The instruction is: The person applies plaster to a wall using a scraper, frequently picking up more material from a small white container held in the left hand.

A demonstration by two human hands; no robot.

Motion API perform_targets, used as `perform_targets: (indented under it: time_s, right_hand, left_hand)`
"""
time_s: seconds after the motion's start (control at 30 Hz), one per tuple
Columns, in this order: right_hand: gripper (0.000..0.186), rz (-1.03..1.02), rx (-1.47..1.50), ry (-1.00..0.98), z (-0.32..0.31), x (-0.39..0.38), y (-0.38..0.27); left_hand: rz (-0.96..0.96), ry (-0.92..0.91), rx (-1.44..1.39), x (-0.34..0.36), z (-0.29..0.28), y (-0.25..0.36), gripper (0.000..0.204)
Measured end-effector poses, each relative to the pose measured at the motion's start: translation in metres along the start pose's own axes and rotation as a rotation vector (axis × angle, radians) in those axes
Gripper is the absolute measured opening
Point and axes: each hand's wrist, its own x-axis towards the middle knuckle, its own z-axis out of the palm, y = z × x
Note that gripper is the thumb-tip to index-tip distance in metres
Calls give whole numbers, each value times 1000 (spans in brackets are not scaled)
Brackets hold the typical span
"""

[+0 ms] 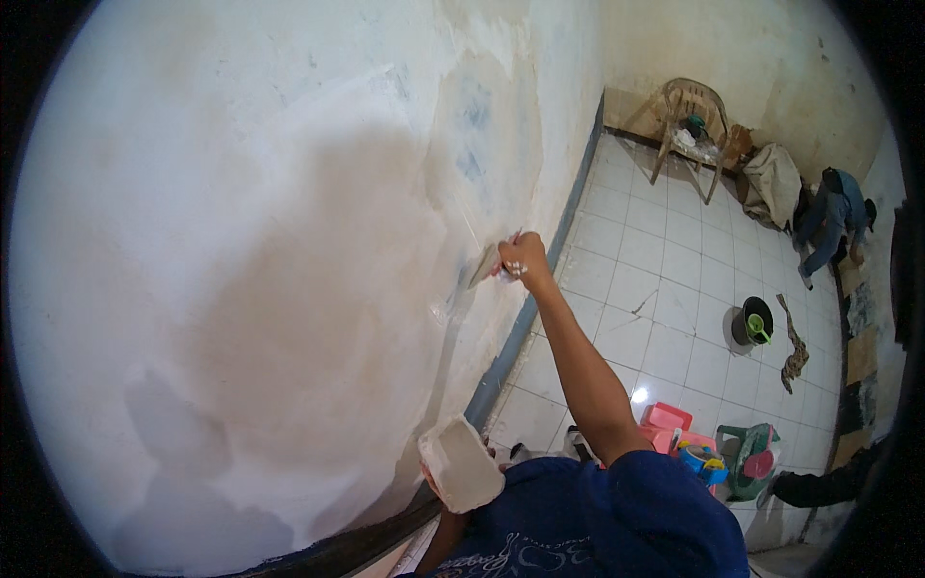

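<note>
My right hand point(520, 258), spotted with white paste, is closed around a putty knife point(483, 268). The blade lies against or very near the wall point(318, 289), which has patchy white and beige areas; contact is hard to make out. My right arm reaches out ahead at full stretch. Close to my body, my left hand point(430, 479) grips a whitish rectangular plastic tub point(462, 464) by its side, mostly hidden behind it. The tub tilts so that its pale inside shows. Smears of paste mark the wall around the blade.
A blue-grey baseboard point(525, 323) runs between wall and tiled floor point(665, 241). On the floor are a chair point(696, 101) with things on it, a sack point(774, 183), a black bucket point(740, 328), a cloth strip point(794, 358), pink containers point(665, 417) and a green stool point(740, 472). Another person point(834, 217) crouches far right.
</note>
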Motion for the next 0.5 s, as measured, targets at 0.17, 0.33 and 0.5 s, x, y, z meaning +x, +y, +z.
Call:
perform_targets:
  time_s: [0.17, 0.33, 0.5]
  right_hand:
    - [25, -20, 105, -128, -18, -20, -142]
    - [26, -62, 346, -150, -43, -17, -232]
    - [21, -110, 551, -228, -84, -34, -279]
  left_hand:
    - [14, 41, 83, -13, 3, 9, 105]
    - [-1, 50, 1, -5, 13, 0, 106]
    - [-48, 32, -53, 8, 31, -7, 100]
